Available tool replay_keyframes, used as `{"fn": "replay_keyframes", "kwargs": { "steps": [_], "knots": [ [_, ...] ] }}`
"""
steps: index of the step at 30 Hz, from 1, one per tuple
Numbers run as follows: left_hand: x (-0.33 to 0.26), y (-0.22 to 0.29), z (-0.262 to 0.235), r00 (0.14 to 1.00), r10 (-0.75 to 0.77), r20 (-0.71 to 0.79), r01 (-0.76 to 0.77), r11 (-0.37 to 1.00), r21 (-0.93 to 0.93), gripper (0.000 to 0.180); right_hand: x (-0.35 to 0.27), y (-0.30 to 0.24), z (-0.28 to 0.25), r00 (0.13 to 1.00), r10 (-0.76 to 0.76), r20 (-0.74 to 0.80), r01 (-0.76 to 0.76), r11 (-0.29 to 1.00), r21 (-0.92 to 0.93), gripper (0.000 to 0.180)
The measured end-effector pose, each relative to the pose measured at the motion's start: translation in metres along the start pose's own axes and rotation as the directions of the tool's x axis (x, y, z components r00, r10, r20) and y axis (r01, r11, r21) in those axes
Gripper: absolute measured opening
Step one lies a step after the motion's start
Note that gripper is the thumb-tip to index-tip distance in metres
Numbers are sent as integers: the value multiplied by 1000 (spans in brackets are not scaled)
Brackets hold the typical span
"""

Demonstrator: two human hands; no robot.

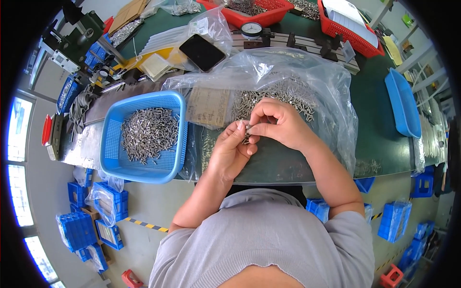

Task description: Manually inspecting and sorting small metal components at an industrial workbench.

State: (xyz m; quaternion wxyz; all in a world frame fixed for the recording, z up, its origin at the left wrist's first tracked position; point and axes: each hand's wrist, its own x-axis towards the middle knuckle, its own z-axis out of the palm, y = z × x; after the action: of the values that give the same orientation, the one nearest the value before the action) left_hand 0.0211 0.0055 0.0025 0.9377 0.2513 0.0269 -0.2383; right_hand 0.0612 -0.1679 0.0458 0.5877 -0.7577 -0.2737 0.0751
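Close together over the table's front part, both my hands meet at the fingertips. My left hand (233, 151) is curled palm-up around several small metal pins (246, 138). With thumb and forefinger my right hand (278, 124) pinches at one such piece, mostly hidden by the fingers. Just beyond them a heap of the same shiny pins (269, 98) lies on a clear plastic bag (331, 96). To the left stands a blue plastic basket (109, 144) with a pile of metal pins (149, 132) in it. A brown cardboard piece (208, 106) sits under the plastic beside the heap.
At the back are a black phone (202, 52), a dial gauge (251, 30) on a metal rail and red baskets (353, 36). A blue tray (402, 103) lies at the right edge, a measuring stand (86, 33) at the far left. Blue crates (77, 230) are on the floor.
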Motion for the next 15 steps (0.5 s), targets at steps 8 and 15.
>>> {"fn": "replay_keyframes", "kwargs": {
  "steps": [8, 15],
  "knots": [
    [1, 1, -2, 999, 29, 35, -27, 999, -39, 19, 0, 9, -23, 967, 63, -248, -144, 936, -322, 7],
    [1, 1, -2, 999, 31, 29, -29, 997, -70, 19, -5, 11, -24, 993, 92, -67, -114, 769, -629, 13]
  ]
}}
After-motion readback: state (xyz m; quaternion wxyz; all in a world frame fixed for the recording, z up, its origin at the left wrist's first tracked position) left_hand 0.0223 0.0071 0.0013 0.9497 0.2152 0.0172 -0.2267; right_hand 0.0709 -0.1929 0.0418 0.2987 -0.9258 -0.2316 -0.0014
